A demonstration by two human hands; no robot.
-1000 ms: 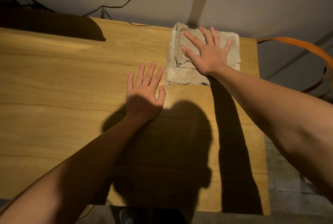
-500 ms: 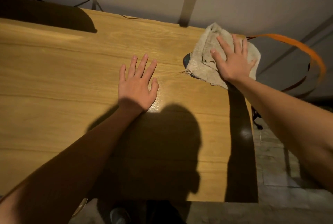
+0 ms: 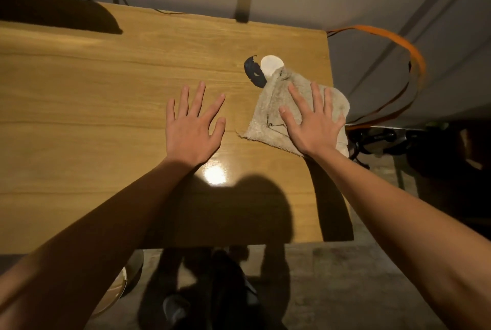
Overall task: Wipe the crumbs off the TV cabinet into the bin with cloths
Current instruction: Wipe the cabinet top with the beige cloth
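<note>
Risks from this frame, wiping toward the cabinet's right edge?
1. The cloth under the right hand already overhangs the cabinet edge; it may slip off.
2. No bin is identifiable below that edge; crumbs may hit the floor.
3. The left hand holds no cloth.

The scene is dim and warm, lit from above and behind the person, so a broad head-and-shoulders shadow falls across the near part of the wooden cabinet top (image 3: 106, 106). 1 small round glare spot (image 3: 214, 175) shines on the glossy wood just beyond that shadow. A dark band of shadow runs under the right forearm (image 3: 398, 212). The floor and lower corners sink into murk. Wide-angle distortion bends the cabinet's edges, and the orange strap (image 3: 398, 42) looks softly blurred.
</note>
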